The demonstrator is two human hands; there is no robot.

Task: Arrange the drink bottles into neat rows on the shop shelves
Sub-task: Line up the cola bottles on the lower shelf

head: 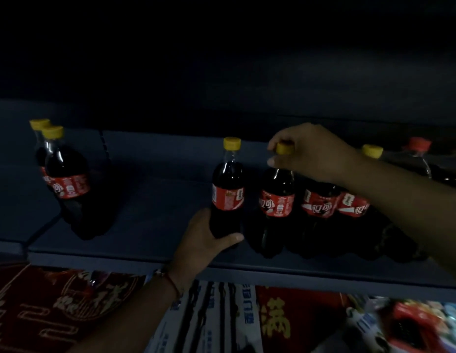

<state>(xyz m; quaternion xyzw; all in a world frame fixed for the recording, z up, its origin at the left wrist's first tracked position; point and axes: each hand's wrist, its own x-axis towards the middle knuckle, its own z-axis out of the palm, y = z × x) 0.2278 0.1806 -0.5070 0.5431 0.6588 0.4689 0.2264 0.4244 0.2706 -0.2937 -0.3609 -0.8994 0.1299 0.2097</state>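
Risk of tipping while closing the row on a dim shelf [145, 256]

Left hand [206, 238] wrapped round bottle 1 [228, 189] base; right hand [313, 151] pinching bottle 2 [277, 194] cap; could topple if shoved from low or yanked by cap

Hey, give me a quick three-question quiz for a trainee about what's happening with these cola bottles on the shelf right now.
1. True or false: the left hand grips the lower body of a yellow-capped dark cola bottle.
2. What does the right hand pinch? A) the neighbouring bottle's yellow cap B) a label C) the grey shelf edge
3. What colour is the cap on the far-right bottle?

Key: 1 true; 2 A; 3 red.
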